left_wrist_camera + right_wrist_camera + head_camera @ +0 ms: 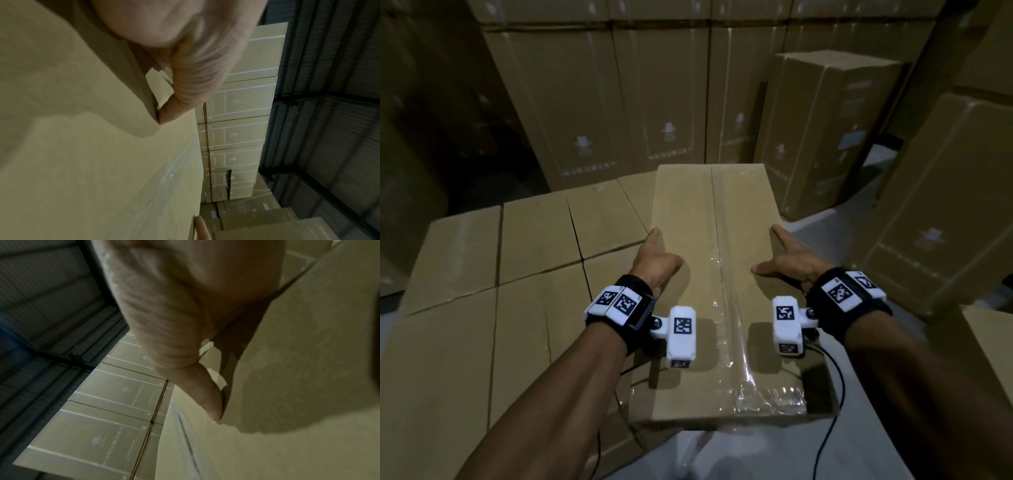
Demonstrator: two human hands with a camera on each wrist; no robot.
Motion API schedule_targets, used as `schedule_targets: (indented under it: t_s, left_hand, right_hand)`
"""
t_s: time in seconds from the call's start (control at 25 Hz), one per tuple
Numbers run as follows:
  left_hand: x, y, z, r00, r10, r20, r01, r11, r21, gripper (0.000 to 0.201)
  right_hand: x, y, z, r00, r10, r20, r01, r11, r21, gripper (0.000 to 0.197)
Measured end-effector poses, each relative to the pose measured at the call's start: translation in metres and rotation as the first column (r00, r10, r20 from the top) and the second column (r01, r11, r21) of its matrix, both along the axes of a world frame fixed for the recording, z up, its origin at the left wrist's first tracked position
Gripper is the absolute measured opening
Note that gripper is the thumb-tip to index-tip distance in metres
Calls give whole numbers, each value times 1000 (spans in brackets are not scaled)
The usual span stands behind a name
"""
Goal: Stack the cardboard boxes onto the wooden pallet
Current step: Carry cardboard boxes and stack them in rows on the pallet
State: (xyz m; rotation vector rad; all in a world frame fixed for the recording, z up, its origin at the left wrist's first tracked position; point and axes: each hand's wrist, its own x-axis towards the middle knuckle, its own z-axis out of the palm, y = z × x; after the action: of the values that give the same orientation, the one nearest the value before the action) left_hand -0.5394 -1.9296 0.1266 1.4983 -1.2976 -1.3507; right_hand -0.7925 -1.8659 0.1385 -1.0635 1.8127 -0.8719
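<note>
1. Cardboard box [717, 291] is long & brown w/ clear tape down its middle; it sits in front of the person, its left part over a low layer of flat boxes [517, 267], its near end sticking out over the grey floor [825, 219].
2. Left hand [655, 263] is on the box's left edge; thumb lies on top, pointer finger runs straight along the edge; other fingers go down the side, so can't tell how much they curl.
3. Right hand [789, 262] is on the box's right edge, same way; thumb flat on top, pointer finger straight along the edge; rest hidden down the side.
4. Both wrists wear black bands w/ white blocks that have black-&-white square marks.
5. Left wrist view: thumb [185, 91] tip touches the box top [82, 162]; right wrist view: thumb [185, 353] tip touches it too.
6. Big wall of tall boxes [619, 102] stands behind; more tall boxes [828, 130] on the right.
7. Pallet can't be seen.
</note>
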Motion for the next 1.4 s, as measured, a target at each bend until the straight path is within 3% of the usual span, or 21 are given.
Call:
schedule_targets:
  t_s: [0.16, 0.4, 0.6, 1.04, 1.28, 1.4]
  left_hand:
    - [-15, -58, -3, 999, 36, 21, -36, 999, -17, 86]
    - [-30, -145, -11, 997, 35, 69, -37, 999, 24, 80]
    - [-38, -196, -16, 995, 66, 79, -72, 994, 84, 80]
    - [-88, -302, -33, 928, 307, 212, -335, 935, 114, 69]
    - [-100, -324, -51, 919, 363, 156, -387, 907, 165, 53]
    - [-107, -318, -53, 924, 331, 193, -364, 915, 171, 48]
  right_hand:
    - [-16, -75, -3, 999, 50, 3, -50, 999, 17, 113]
    - [-35, -178, -13, 995, 102, -8, -102, 994, 25, 134]
    - [-41, -242, -7, 988, 150, -33, -148, 987, 67, 110]
    - [-88, -415, -37, 899, 425, -107, -411, 902, 131, 99]
    - [-105, -448, -63, 865, 493, -90, -476, 864, 161, 90]
    - [-106, -446, -73, 850, 510, -130, -486, 856, 178, 86]
